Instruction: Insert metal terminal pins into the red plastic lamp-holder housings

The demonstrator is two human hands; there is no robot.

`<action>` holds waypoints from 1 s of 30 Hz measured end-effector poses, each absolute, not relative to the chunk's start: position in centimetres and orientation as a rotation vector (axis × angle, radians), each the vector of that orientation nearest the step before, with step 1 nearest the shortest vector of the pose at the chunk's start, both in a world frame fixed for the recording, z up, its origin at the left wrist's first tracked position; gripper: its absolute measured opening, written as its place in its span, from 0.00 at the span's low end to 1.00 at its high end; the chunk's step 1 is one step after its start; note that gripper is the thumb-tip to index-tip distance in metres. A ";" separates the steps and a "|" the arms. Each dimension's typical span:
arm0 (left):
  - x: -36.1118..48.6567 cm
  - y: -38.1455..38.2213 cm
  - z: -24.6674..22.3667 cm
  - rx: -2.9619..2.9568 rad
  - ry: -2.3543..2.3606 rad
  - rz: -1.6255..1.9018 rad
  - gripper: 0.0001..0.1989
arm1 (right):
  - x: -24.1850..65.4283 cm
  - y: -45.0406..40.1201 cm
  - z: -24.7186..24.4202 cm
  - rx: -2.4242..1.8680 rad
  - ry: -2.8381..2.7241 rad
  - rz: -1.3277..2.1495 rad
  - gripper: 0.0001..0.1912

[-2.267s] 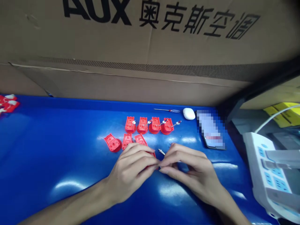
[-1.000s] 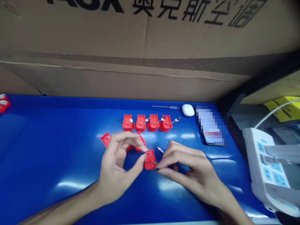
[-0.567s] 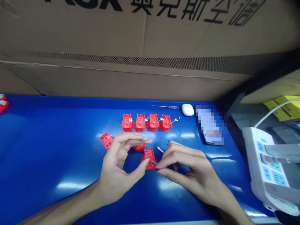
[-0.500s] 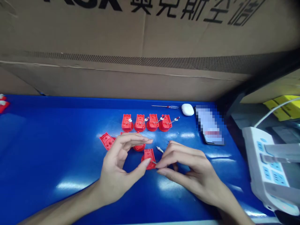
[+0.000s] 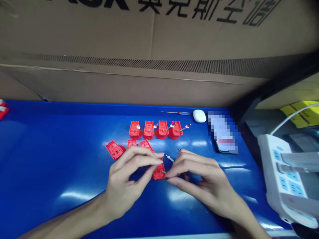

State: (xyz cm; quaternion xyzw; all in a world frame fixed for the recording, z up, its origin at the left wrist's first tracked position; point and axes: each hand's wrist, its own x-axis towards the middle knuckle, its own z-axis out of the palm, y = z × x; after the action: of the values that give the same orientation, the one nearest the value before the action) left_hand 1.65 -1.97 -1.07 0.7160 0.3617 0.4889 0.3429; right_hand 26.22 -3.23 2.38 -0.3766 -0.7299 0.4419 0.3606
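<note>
My left hand [image 5: 129, 179] grips a red moulded plastic part [image 5: 159, 174], its fingers across the top edge and its thumb at the lower left. My right hand [image 5: 196, 176] pinches a thin metal pin [image 5: 163, 172] at that part's edge between thumb and forefinger. A loose metal pin [image 5: 169, 159] lies just above the right fingers. Beyond them stand a row of several red parts [image 5: 149, 130] with pins fitted. Several more red parts without visible pins, such as one [image 5: 114, 150], lie nearer, close to my left fingers.
The parts lie on a glossy blue work surface [image 5: 62, 166]. Behind it stand a cardboard box [image 5: 124, 33], a small screwdriver [image 5: 174, 113], a white earbud case [image 5: 199, 116] and a pixelated phone [image 5: 223, 132]. A white power strip [image 5: 281, 176] sits at right.
My left hand has closed from an open curve above the red part onto its top edge. The right hand stays at the pin, and the view has drifted slightly.
</note>
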 end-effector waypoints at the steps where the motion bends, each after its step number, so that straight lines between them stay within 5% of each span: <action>1: 1.6 -2.0 -1.0 1.864 0.933 1.253 0.18 | 26.2 -3.2 2.4 -0.973 -1.880 1.140 0.04; 30: 1.9 -1.6 -1.3 2.004 0.764 1.051 0.10 | 26.0 -3.3 1.2 -0.973 -1.925 0.979 0.07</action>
State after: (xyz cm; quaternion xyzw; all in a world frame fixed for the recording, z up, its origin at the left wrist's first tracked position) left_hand 1.94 -1.61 -1.28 0.7804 0.2975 0.4093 0.3675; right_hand 26.02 -3.29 1.22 -0.3804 -0.7528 0.3827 0.3770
